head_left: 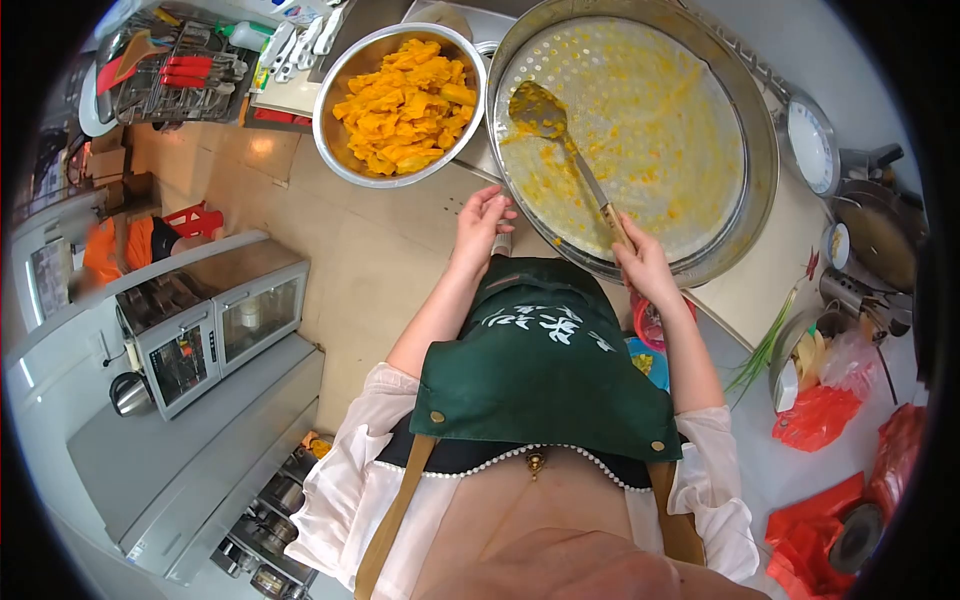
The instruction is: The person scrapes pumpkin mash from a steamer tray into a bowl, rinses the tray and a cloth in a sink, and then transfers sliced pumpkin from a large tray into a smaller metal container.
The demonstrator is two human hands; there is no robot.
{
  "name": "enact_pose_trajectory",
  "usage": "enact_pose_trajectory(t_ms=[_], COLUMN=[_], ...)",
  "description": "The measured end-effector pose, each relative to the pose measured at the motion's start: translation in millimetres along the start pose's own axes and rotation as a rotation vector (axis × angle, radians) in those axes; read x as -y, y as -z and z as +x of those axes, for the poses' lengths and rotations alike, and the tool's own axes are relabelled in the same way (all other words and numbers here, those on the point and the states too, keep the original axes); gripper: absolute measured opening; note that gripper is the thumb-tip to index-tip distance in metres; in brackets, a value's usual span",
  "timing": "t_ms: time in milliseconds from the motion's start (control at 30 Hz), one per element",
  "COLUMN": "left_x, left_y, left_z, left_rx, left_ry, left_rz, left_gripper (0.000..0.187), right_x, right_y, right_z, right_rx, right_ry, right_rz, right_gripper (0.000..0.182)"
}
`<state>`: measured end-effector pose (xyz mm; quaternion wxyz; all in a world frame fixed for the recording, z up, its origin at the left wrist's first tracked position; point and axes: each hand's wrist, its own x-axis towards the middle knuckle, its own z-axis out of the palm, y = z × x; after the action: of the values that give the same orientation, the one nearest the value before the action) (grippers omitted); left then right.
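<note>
My right hand (646, 262) is closed around the wooden handle of a metal spatula (585, 172). The spatula's broad head, smeared with orange mash, rests inside a large round steamer tray (762, 150). Bits of the same orange food and a yellowish film cling to the tray's pale perforated base. My left hand (484, 228) hovers just off the tray's lower left rim, fingers loosely curled and apart, holding nothing. Left of the tray, a steel bowl (322, 118) holds a heap of soft orange chunks (408, 105) that look like cooked pumpkin.
A utensil rack (185, 85) stands at the upper left. Pans and a white plate (810, 148) line the right side, with green onions (768, 350) and red plastic bags (815, 420) below. Another person in orange (120, 245) is at the far left, beyond a glass-doored cabinet (215, 335).
</note>
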<state>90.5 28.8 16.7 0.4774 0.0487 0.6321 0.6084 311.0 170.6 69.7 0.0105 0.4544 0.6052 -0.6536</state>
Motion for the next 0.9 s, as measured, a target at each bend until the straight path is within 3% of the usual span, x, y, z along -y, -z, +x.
enact_pose_trajectory(t_ms=[100, 200, 300, 433, 567, 767, 900], left_x=[-1, 2, 4, 11, 16, 16, 19], left_y=[-9, -5, -1, 5, 0, -9, -10], left_z=[-1, 1, -2, -5, -9, -13, -10], left_rx=[-0.010, -0.021, -0.062, -0.084, -0.068, -0.037, -0.060], left_ry=[-0.014, -0.015, -0.012, 0.011, 0.022, -0.018, -0.007], left_rz=[0.073, 0.072, 0.080, 0.084, 0.087, 0.124, 0.112], left_gripper=[0.035, 0.036, 0.037, 0.037, 0.036, 0.031, 0.027], right_x=[-1, 16, 6, -2, -19, -38, -8], right_y=[3, 20, 47, 78, 86, 59, 69], right_z=[-6, -16, -27, -46, -52, -75, -81], right_rx=[0.047, 0.172, 0.242, 0.024, -0.134, -0.009, 0.162], right_ry=[0.030, -0.162, -0.192, -0.133, -0.075, 0.033, -0.231], right_rz=[-0.019, 0.122, 0.296, 0.300, 0.113, -0.067, 0.217], right_gripper=[0.054, 0.054, 0.055, 0.054, 0.053, 0.052, 0.053])
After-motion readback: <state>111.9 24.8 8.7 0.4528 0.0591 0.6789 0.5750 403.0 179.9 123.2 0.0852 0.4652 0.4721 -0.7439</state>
